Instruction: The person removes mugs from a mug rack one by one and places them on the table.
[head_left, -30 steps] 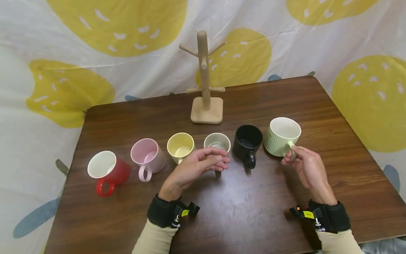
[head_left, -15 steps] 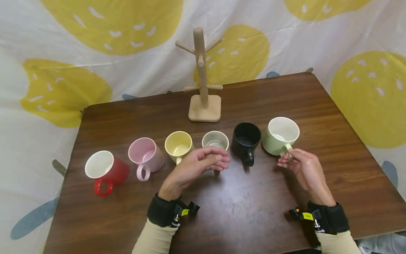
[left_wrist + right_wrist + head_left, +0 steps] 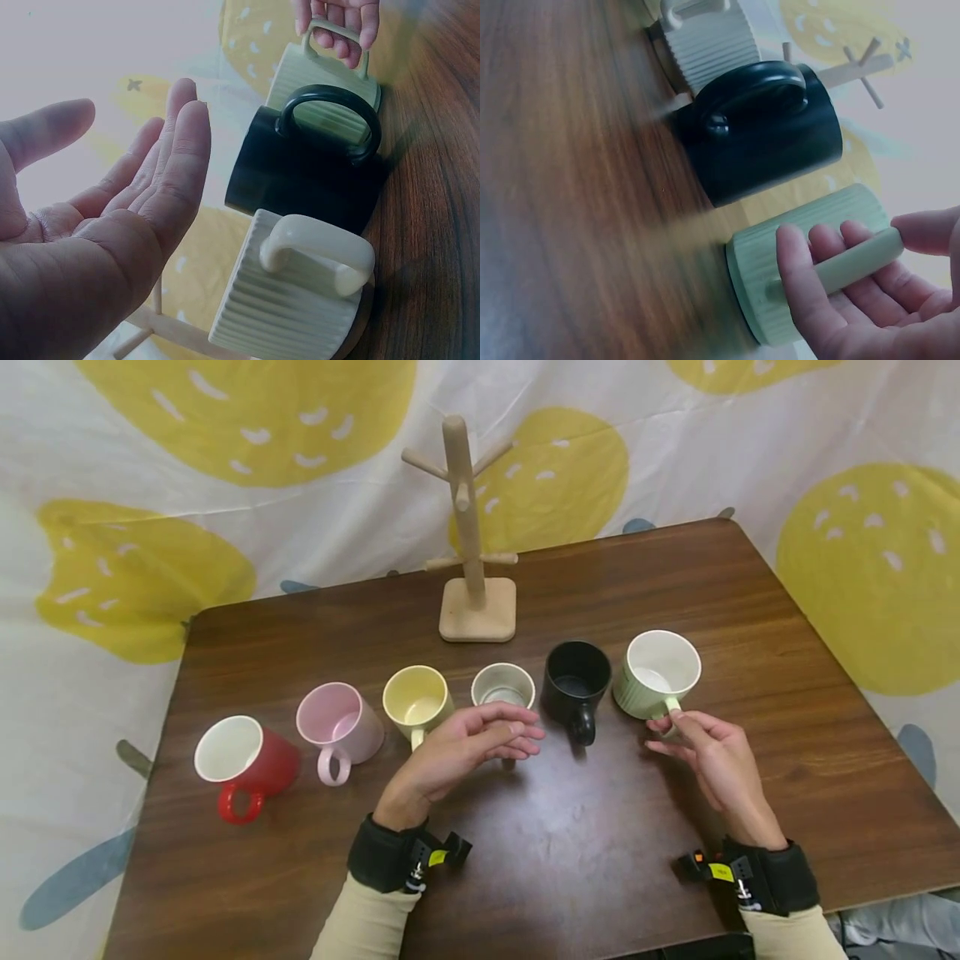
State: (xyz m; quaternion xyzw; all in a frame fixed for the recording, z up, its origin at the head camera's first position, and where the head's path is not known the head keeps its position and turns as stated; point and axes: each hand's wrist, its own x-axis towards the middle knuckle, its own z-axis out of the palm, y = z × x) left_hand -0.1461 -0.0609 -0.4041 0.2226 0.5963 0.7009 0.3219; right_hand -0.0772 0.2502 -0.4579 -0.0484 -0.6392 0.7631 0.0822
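My right hand [image 3: 716,760] holds the handle of a light green ribbed mug [image 3: 654,677], which stands upright at the right end of a row of mugs. In the right wrist view, fingers run through the handle loop and the thumb touches its top end. My left hand [image 3: 472,747] hovers with relaxed, nearly straight fingers, overlapping an off-white mug [image 3: 504,683] in the head view and hiding its lower part. From the left wrist, this off-white mug [image 3: 289,300] shows ribbed sides. A black mug [image 3: 576,681] stands between it and the green one.
Left of the hands stand a yellow mug [image 3: 417,697], a pink mug [image 3: 340,722] and a red mug [image 3: 258,760] with a white inside. Behind the row rises a wooden mug tree [image 3: 477,610] with bare pegs. A patterned cloth [image 3: 330,527] hangs behind the brown table [image 3: 570,877].
The head view has shifted a little, so the mugs and mug tree appear slightly farther left and higher. The right hand stays at the green mug's handle; the left hand keeps its pose.
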